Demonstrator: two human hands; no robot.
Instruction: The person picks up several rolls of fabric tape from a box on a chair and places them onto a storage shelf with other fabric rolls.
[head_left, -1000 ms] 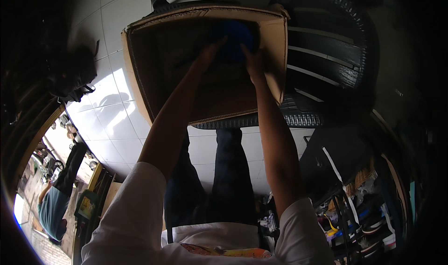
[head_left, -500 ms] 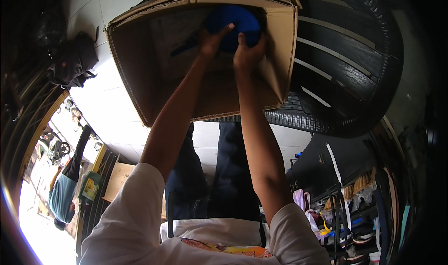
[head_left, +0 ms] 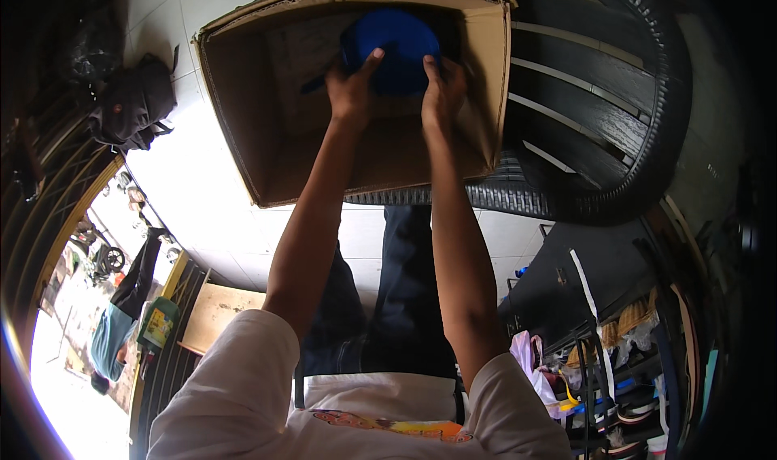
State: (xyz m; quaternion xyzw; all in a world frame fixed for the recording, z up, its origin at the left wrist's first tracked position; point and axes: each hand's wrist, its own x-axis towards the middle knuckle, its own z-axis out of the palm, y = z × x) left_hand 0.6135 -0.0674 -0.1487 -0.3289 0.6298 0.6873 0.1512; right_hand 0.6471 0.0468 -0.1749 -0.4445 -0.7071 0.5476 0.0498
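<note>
Inside the open cardboard box point(head_left: 243, 128), a round, deep-blue thing point(head_left: 392, 43) is between my two hands; shadow hides its exact kind. My left hand point(head_left: 350, 91) grips its lower left edge, thumb on the face towards me and fingers hidden behind. On the opposite edge my right hand point(head_left: 443, 94) holds it the same way, thumb up along the rim. A thin dark-blue strip point(head_left: 317, 83) shows just left of my left hand; whether it belongs to the round thing I cannot tell.
The box rests by a black slatted chair point(head_left: 583, 95) with a woven-look rim. A dark bag point(head_left: 133, 108) lies on the pale tiles at left. Shoes and bags crowd a rack point(head_left: 623, 403) at lower right. Another person point(head_left: 113, 338) is outside the doorway at left.
My hands have moved slightly apart, the left one shifting left along the edge. The blue thing is turned and now shows a rounder, fuller face.
</note>
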